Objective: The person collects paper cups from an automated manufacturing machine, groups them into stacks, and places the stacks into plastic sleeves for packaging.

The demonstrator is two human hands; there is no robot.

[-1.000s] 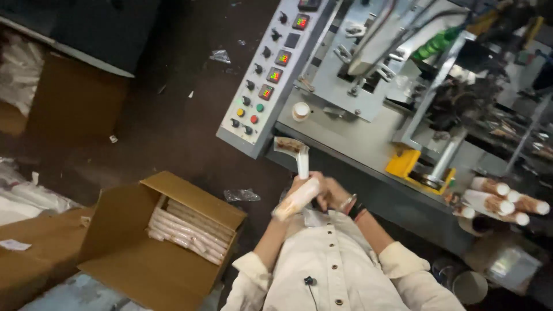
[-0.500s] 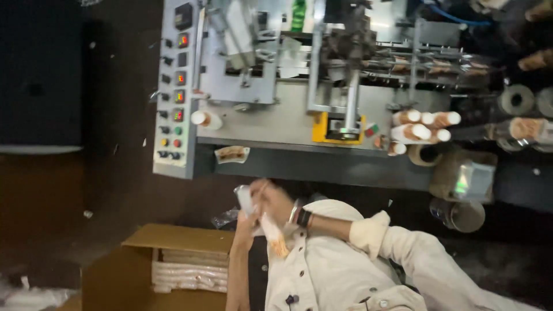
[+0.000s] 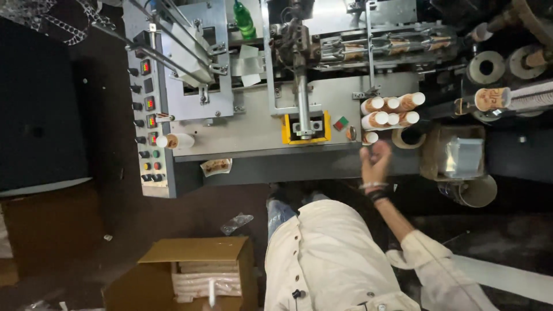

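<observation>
My right hand (image 3: 375, 158) is raised against the front edge of the grey machine table (image 3: 253, 129), fingers loosely curled and holding nothing. It is just below a single paper cup (image 3: 370, 138) and a cluster of brown-and-white paper cup stacks (image 3: 391, 111) lying on their sides. A dark band sits on that wrist. My left hand is out of sight. Below left, an open cardboard box (image 3: 196, 250) on the floor holds plastic-wrapped cup sleeves (image 3: 207, 282).
A control panel (image 3: 148, 115) with coloured buttons runs down the machine's left side, with a lone cup (image 3: 175, 141) beside it. A yellow bracket (image 3: 305, 128) sits mid-table and a tape roll (image 3: 410, 136) right of my hand. A carton with plastic bags (image 3: 458, 158) stands at right.
Both hands held a wrapped sleeve of cups before; now neither does. My right hand has moved up to the cups on the machine. The view has swung round.
</observation>
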